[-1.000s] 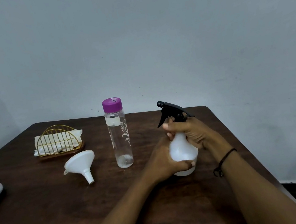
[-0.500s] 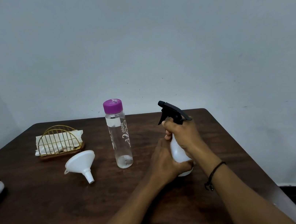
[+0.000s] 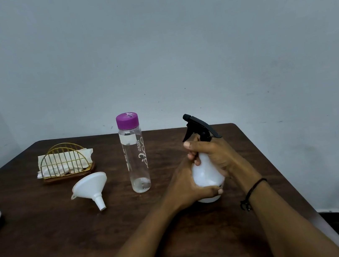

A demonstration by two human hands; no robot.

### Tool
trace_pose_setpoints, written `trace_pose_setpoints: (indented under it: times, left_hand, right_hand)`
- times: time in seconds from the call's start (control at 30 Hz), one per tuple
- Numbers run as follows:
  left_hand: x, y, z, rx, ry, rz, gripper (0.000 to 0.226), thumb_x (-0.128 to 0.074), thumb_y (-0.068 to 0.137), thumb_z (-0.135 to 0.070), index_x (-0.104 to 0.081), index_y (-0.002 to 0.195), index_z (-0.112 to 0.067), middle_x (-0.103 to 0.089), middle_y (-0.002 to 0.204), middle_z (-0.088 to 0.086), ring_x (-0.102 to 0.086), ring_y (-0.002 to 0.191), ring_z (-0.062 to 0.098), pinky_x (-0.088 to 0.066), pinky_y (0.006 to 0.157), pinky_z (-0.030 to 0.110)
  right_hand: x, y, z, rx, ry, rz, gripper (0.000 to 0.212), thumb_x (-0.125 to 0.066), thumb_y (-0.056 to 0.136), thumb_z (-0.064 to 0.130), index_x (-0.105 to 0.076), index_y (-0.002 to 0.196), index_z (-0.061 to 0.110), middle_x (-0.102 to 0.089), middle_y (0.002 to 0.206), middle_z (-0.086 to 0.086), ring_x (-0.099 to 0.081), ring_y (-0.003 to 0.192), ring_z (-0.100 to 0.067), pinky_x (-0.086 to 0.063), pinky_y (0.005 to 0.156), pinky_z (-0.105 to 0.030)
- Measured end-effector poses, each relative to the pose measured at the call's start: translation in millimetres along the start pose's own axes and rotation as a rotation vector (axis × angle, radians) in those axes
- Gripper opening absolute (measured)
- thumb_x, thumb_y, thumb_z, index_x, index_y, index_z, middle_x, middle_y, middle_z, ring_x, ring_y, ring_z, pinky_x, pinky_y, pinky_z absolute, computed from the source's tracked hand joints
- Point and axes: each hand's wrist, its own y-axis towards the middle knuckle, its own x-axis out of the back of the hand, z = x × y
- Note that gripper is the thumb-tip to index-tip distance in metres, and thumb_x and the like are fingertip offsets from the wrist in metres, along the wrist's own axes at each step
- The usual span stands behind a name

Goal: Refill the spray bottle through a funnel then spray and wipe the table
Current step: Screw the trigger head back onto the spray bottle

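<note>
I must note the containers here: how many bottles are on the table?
2. The water bottle stands capped at the table's middle, right of the funnel. The spray bottle stands further right, gripped by both hands. None looks hidden.

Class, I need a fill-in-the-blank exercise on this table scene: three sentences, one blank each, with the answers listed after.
1. The clear bottle wears a ______ cap.
2. The funnel lies on its ______ on the table.
3. Both hands, the left hand and the right hand, grip the ______ bottle.

Answers: purple; side; spray
</note>
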Motion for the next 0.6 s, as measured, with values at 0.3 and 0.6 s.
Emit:
trace_pose_setpoints:
  times: [0.3, 0.6]
  left_hand:
    - [-14.9, -1.4, 3.1, 0.048, 0.082, -0.083, 0.068, -0.079, 0.058, -0.048, -0.048, 0.115, -0.026, -0.057, 0.112, -0.009, -0.059, 0.104, 0.009, -0.050, 0.084, 0.028]
    - [-8.6, -5.2, 0.6, -0.001, 0.075, -0.101, 0.074, -0.085, 0.058, -0.050, -0.046, 0.119, -0.036, -0.056, 0.115, -0.014, -0.055, 0.107, 0.000, -0.049, 0.088, 0.025]
  right_hand:
    - [-25.6, 3.4, -1.2, 0.007, -0.025, -0.353, 0.025, -0.057, 0.085, 0.000, -0.056, 0.061, 0.006, -0.050, 0.051, -0.010, -0.046, 0.043, -0.019, -0.042, 0.045, -0.026]
    - [-14.9, 1.0, -5.7, 0.054, -0.090, -0.260, 0.018, -0.073, 0.081, 0.015, -0.060, 0.069, 0.010, -0.057, 0.057, -0.009, -0.055, 0.050, -0.023, -0.050, 0.061, -0.035]
